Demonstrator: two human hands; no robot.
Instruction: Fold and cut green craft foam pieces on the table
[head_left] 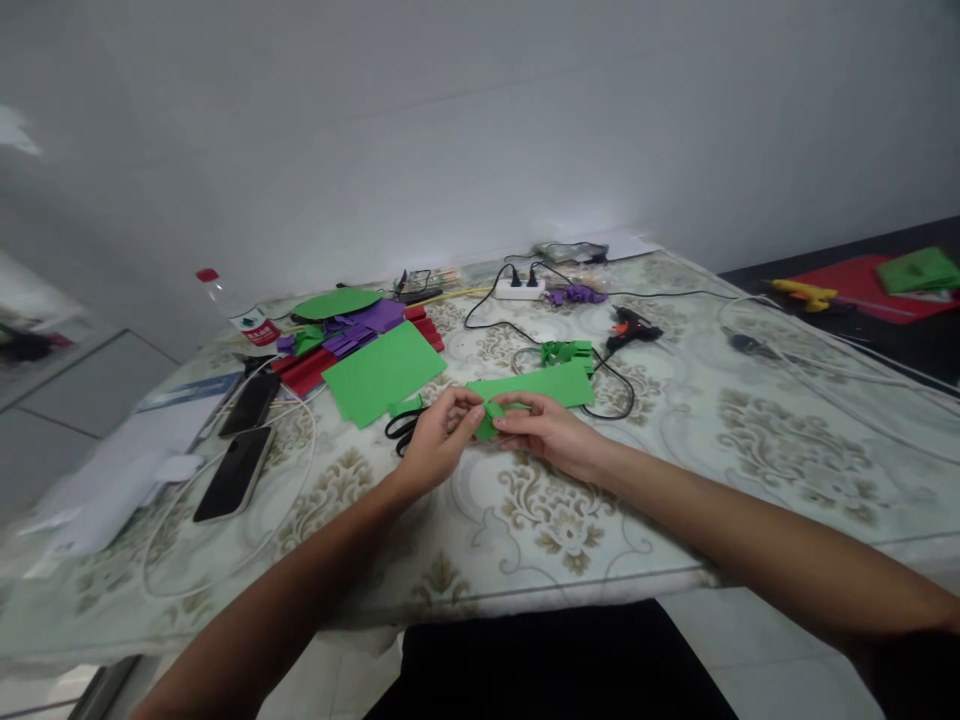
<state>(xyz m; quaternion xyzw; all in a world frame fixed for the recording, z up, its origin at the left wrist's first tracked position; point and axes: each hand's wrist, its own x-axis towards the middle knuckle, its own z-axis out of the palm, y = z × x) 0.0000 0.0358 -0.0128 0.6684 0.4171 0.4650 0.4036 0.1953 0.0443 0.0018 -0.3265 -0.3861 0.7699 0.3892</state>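
Observation:
Between my two hands is a small piece of green craft foam or paper (487,424). My left hand (444,432) pinches it from the left with thumb and fingers. From the right, my right hand (551,432) pinches the same piece, fingertips close to the left ones. Just behind my hands lies a green strip (551,384), partly covered by them. Black-handled scissors (403,428) rest beside my left hand, their blades hidden. A larger green sheet (386,372) lies farther left.
A black glue gun (632,328) stands right of a curled green fringe (568,353). Behind are a white power strip (520,289) and purple scraps (576,294). Two phones, one a light-edged phone (234,474), lie left near cables and a bottle (251,322). A yellow glue gun (806,294) is far right.

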